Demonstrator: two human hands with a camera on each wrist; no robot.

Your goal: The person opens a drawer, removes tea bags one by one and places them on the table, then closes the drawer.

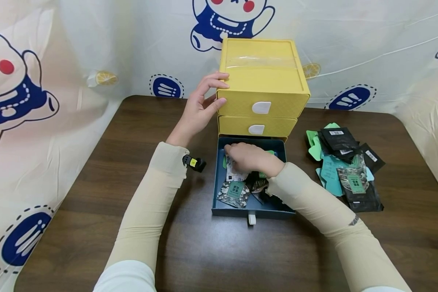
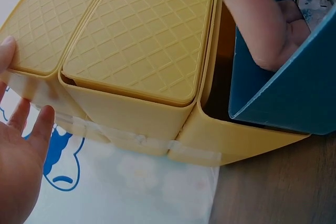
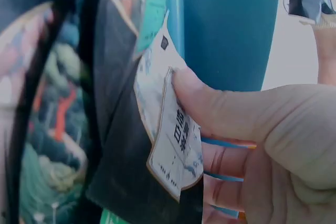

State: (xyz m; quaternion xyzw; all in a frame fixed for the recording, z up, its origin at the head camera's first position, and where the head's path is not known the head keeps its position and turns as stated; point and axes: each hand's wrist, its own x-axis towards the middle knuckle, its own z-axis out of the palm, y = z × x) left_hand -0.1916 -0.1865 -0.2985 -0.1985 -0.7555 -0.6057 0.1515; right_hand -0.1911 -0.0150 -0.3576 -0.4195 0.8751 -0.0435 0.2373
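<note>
A yellow stacked drawer box [image 1: 257,83] stands at the back of the table, its bottom blue drawer [image 1: 230,212] pulled out. My left hand [image 1: 198,107] rests against the box's upper left side, fingers extended and thumb near the front edge. Inside the drawer, my right hand [image 1: 253,157] reaches among flat packets. In the right wrist view it pinches a white printed packet [image 3: 168,166] between thumb and fingers. A patterned packet with a green label [image 1: 235,190] lies near the drawer's front left. Darker packets [image 1: 259,185] are partly hidden under my right hand and sleeve.
To the right of the box, a loose pile of black packets [image 1: 339,139] and teal packets [image 1: 331,174] lies on the brown table [image 1: 190,251]. A white pull tab [image 1: 252,219] sticks out of the drawer front. Behind hangs a printed curtain [image 1: 106,44].
</note>
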